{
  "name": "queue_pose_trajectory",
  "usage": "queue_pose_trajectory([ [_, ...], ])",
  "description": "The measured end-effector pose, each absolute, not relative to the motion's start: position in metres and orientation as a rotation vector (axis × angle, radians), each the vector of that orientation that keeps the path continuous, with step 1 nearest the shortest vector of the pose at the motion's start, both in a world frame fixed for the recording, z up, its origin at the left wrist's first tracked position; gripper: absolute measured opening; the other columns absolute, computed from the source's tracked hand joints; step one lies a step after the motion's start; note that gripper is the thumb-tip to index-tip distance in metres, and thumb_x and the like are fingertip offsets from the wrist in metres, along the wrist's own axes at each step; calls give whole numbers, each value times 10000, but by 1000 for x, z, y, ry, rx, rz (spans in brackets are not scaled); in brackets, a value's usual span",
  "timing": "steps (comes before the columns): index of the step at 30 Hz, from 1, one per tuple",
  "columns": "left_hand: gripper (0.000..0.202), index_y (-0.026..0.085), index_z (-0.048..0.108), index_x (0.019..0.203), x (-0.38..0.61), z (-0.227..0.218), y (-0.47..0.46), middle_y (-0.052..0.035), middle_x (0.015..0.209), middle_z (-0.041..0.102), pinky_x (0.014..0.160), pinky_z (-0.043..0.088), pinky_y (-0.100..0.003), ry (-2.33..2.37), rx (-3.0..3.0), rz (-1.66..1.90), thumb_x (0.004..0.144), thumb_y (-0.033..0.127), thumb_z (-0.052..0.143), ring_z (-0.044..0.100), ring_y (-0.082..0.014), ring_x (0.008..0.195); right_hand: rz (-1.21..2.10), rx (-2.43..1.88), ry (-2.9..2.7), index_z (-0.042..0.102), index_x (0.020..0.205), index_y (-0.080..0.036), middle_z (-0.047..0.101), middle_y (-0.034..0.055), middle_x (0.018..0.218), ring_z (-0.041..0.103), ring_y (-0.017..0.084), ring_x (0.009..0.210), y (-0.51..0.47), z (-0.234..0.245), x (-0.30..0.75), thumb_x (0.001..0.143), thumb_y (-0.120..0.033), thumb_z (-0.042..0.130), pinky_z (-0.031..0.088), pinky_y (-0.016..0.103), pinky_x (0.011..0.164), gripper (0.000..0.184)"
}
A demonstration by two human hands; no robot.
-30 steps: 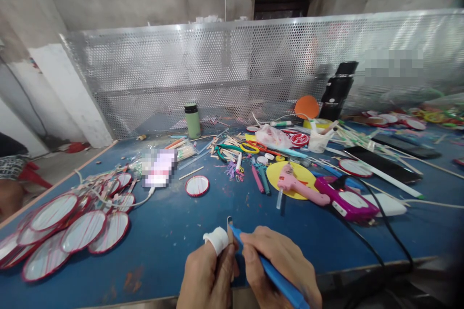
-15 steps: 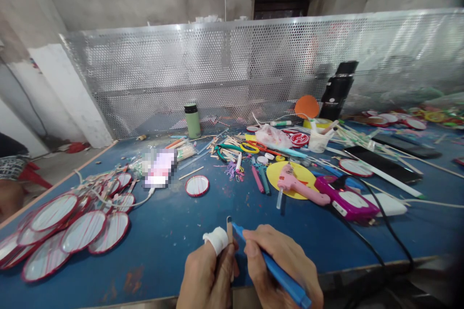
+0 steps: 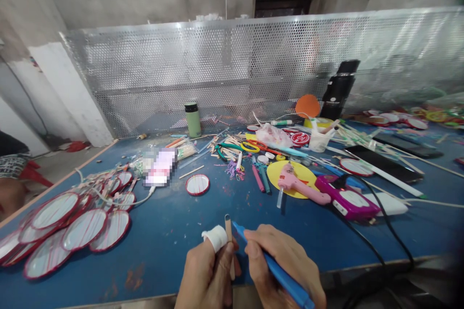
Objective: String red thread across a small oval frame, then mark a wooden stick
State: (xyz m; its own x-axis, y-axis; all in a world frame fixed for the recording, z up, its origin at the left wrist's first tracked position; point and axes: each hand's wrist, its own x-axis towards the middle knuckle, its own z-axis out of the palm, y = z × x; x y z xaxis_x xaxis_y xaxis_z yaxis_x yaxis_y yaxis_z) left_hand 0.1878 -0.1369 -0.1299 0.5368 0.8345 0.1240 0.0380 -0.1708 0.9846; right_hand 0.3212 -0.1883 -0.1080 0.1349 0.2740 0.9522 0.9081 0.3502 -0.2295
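Blue tbl (image 3: pixel 159 231) below R hand (image 3: pixel 292 253), perf. screen (image 3: pixel 163 72) behind

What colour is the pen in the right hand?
The pen is blue, best seen in the head view.

A matt wooden craft stick (image 3: pixel 228 227), a smooth blue plastic pen (image 3: pixel 284 277) and a pink plastic glue gun (image 3: pixel 303 188) contrast with the scuffed blue worktop (image 3: pixel 163 241) and a shiny perforated-metal partition (image 3: pixel 181 67).
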Motion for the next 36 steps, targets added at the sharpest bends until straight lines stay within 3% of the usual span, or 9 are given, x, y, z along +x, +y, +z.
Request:
queue_pose_trajectory([
  [10,438,160,657,902,183,-128,-130,36,521,525,411,389,-166,689,1650,735,983,551,476,542,-104,404,-626,-1144,-1461,676,948,-176,748,6,723,741,150,661,-188,-105,322,865,-93,625,606,241,662,128],
  [24,427,174,623,849,186,-124,-135,35,507,518,428,374,-172,706,1642,799,981,554,477,523,-103,409,-597,-1143,-1454,678,956,-173,748,5,724,742,148,672,-188,-103,321,858,-75,616,607,233,678,152],
  [36,380,166,626,909,183,-124,-132,45,505,517,432,388,-157,704,1686,746,1010,483,444,539,-100,409,-608,-1163,-1464,680,964,-169,753,9,742,744,150,700,-188,-106,323,867,-84,621,605,243,707,142],
])
